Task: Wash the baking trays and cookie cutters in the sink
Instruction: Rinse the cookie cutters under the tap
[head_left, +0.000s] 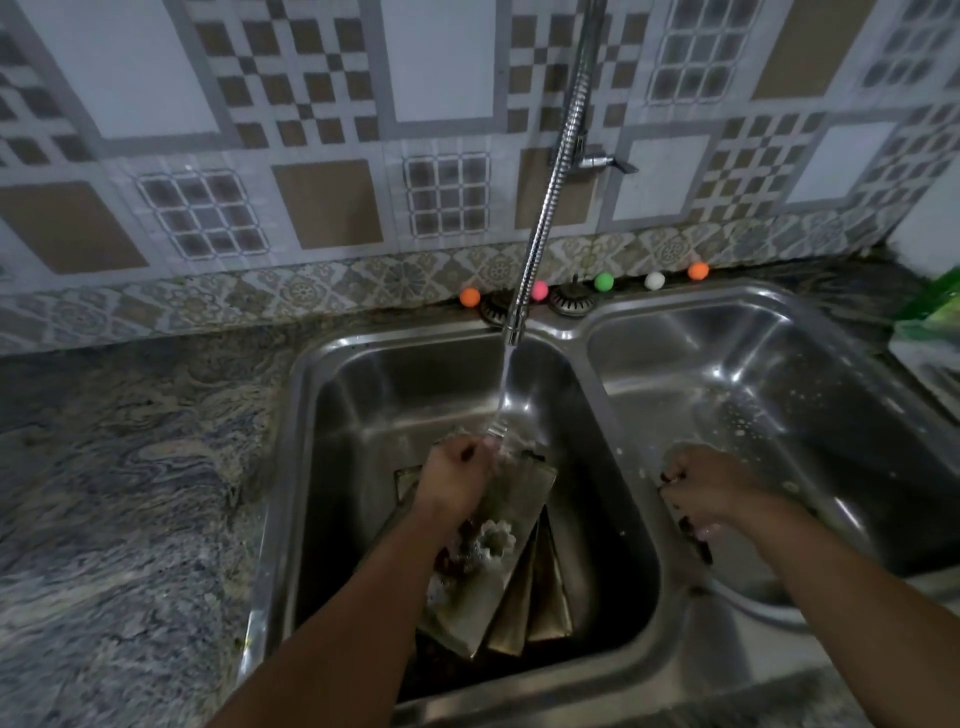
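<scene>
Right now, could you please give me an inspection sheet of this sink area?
Surface: marbled stone counter around a steel double sink.
Job's things: baking trays stacked, leaning in the left basin; a scalloped cookie cutter lies on them. Water runs from the faucet onto the trays' upper end.
Clutter: five small coloured balls and two drain strainers along the back edge; a green object at far right, blurred.
Hands: left hand grips a tray's upper end under the stream; right hand, fingers curled, over the right basin, its contents unclear.
Cables: nothing seen.
Surroundings: patterned tile wall.
</scene>
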